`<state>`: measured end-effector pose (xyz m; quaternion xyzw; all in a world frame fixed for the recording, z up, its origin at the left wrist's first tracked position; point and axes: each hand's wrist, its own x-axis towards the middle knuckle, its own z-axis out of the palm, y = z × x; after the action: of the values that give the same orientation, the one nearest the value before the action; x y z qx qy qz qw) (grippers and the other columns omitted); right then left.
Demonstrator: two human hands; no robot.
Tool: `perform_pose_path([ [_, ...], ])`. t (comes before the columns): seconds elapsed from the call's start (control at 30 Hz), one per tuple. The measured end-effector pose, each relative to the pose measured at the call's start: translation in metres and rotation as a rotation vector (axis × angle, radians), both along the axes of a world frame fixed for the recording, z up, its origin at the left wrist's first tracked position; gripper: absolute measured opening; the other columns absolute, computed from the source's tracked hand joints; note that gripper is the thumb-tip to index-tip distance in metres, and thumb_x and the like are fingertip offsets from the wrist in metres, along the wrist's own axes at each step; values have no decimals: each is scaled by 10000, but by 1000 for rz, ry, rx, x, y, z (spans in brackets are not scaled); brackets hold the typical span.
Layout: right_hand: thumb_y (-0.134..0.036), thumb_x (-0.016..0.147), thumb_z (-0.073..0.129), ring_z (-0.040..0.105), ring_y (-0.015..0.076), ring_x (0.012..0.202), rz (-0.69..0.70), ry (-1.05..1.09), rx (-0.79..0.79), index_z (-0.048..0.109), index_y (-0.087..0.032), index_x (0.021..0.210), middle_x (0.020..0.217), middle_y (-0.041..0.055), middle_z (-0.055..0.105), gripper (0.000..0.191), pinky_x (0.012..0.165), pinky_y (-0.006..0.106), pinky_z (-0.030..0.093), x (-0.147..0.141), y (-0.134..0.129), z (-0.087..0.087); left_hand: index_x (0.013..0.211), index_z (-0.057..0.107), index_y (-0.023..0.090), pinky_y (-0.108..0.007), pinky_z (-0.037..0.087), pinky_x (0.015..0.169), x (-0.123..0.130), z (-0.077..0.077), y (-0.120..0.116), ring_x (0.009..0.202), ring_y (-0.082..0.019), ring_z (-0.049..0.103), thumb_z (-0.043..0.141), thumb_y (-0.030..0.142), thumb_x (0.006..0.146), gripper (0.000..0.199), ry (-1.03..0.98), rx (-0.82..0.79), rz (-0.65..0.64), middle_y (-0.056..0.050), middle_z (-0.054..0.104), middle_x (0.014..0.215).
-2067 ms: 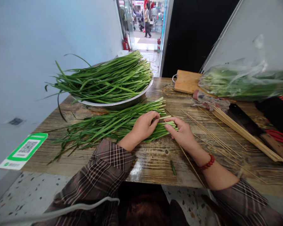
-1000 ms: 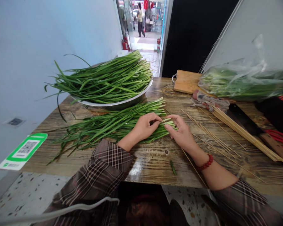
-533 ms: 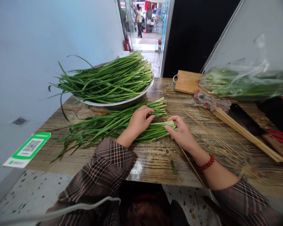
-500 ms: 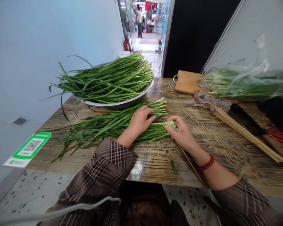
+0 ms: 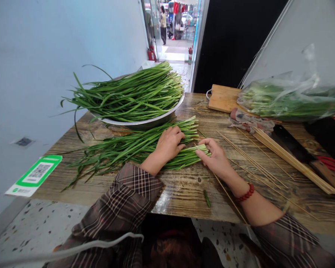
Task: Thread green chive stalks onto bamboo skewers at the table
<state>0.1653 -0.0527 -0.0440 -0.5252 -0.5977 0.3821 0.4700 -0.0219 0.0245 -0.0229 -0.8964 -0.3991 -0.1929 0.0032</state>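
Note:
Long green garlic chives lie on the wooden table, their pale cut ends to the right. My left hand rests on this pile with its fingers curled over the stalks. At the pale ends of the nearer bunch, my right hand pinches the stalks between thumb and fingers. A thin bamboo skewer runs from beneath my right hand to the table's front edge; whether the fingers touch it is hidden. More chives are heaped in a metal basin just behind the pile.
Loose skewers lie right of my hand, beside a thick skewer bundle and a dark-bladed knife. Behind are a cutting board and a plastic bag of greens. A QR-code card sits at the left edge.
My left hand has shifted slightly right over the chives, and its fingers have curled in more. My right hand keeps nearly the same place at the stalk ends.

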Motion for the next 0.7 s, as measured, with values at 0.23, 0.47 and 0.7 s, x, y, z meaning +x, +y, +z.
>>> perform_pose_path([
  [0.23,-332,815,623,495,96,607,-9,11,0,494,-195,985,830,4,549,254,460,196,396,0,0,-2,800,665,183,-361,408,754,-1,-2,1,907,-236,513,616,157,777,60,-8,2,-10,-75,577,942],
  [0.47,-369,819,608,449,61,479,-22,28,-76,556,-189,1077,834,-9,568,318,421,209,398,1,0,3,806,615,156,-304,436,772,3,4,0,831,-175,554,566,118,779,68,-386,-151,-48,-50,617,877],
  [0.7,-377,812,610,453,50,437,-9,8,-68,613,-169,1051,813,-2,593,316,417,216,386,0,-3,12,834,601,145,-232,417,631,11,4,-5,613,-108,532,576,197,783,77,-711,-566,-57,21,586,649],
])
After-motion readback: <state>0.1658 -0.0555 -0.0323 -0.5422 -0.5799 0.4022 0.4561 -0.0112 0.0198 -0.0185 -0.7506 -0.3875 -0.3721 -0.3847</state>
